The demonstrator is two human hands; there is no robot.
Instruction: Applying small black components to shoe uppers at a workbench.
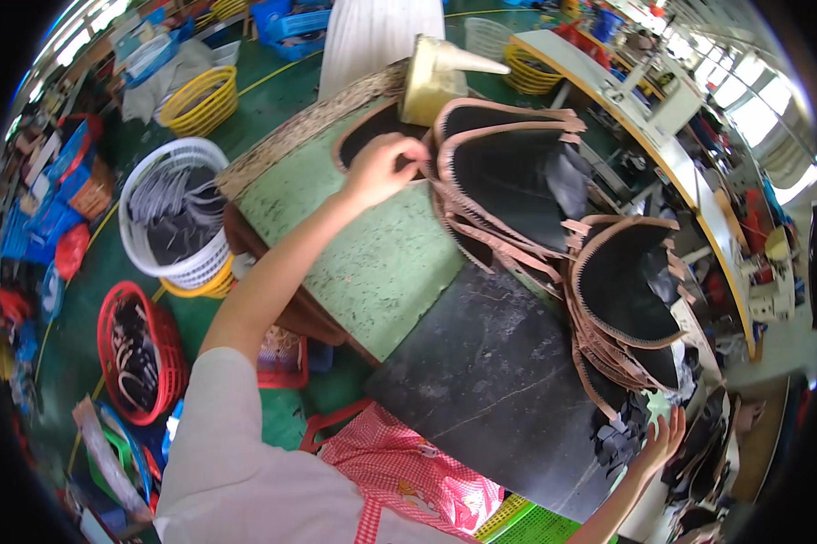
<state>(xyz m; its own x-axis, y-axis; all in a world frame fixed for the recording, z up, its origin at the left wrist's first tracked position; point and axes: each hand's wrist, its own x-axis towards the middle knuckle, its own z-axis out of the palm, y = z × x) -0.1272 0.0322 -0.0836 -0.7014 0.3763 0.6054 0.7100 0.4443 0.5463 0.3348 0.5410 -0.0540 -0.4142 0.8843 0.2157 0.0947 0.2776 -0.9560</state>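
My left hand (381, 170) reaches over the green work surface, its thumb and fingertips pinched together. They meet beside the rim of a stack of curved black panels (503, 177) with brown toothed edging, like zipper tape. Whatever is between those fingertips is too small to make out. Partly behind that hand lies another black panel (365, 136) with the same brown border. At the lower right, my right hand (664, 440) has its fingers extended and apart. It is next to small black scraps (617, 442), a pale green scrap (657, 405) and a second panel stack (621, 281).
A yellowish container with a pointed spout (431, 82) stands at the table's far edge. A dark stone-like slab (490, 381) covers the near side. White (132, 231) and red (180, 363) baskets stand on the left floor. A long bench (644, 122) runs along the right.
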